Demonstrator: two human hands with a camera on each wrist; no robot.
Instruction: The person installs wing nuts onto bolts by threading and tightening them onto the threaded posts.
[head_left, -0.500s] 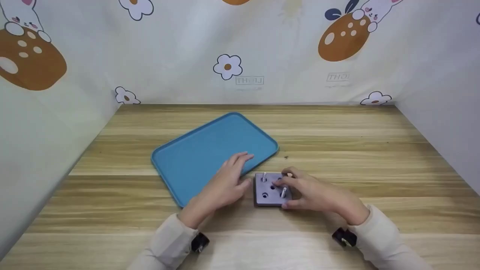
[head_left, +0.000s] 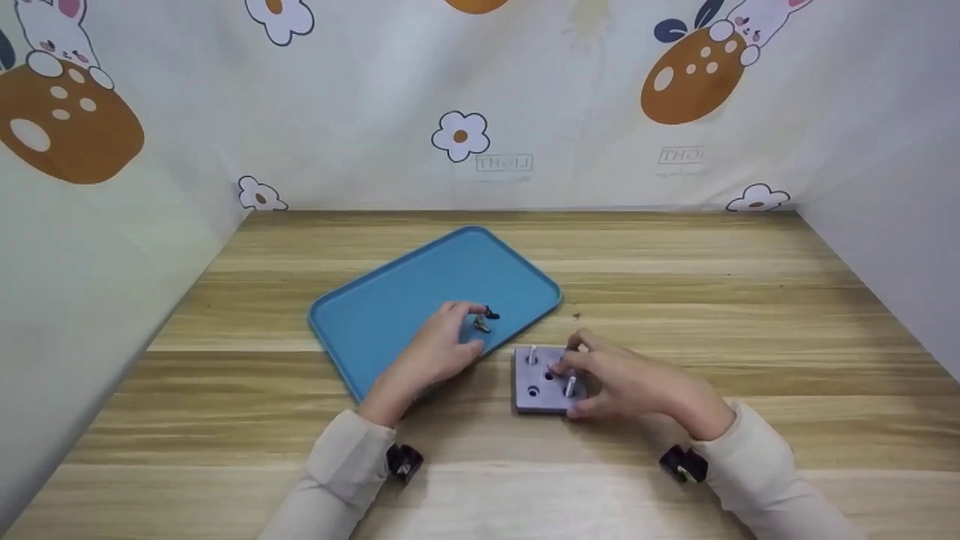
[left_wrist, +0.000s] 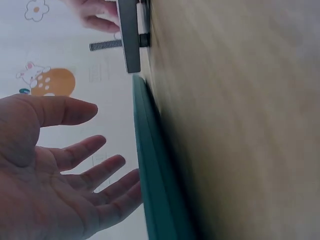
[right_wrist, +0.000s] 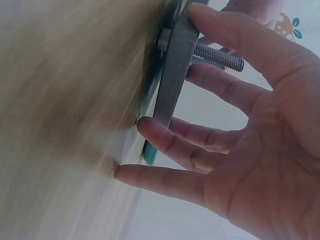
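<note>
A square grey metal plate (head_left: 529,375) with several holes lies on the table, two threaded bolts (head_left: 532,355) standing up through it. In the right wrist view, a bolt head (right_wrist: 164,40) shows beneath the plate. My right hand (head_left: 626,382) holds the plate's right side, thumb at the near corner and fingers on the face and far edge. Over the right part of the blue tray (head_left: 397,300), my left hand (head_left: 435,349) has its fingers spread and loosely bent, its palm bare. Small dark and brassy pieces (head_left: 482,324) lie on the tray by its fingertips.
The wood-grain table (head_left: 697,300) runs back to a patterned curtain (head_left: 360,112), with pale walls at both sides. A tiny dark speck (head_left: 577,316) lies on the table between the tray and the plate.
My left hand has drawn back a little to the left and lower, uncovering the small pieces on the tray. My right hand stays on the plate.
</note>
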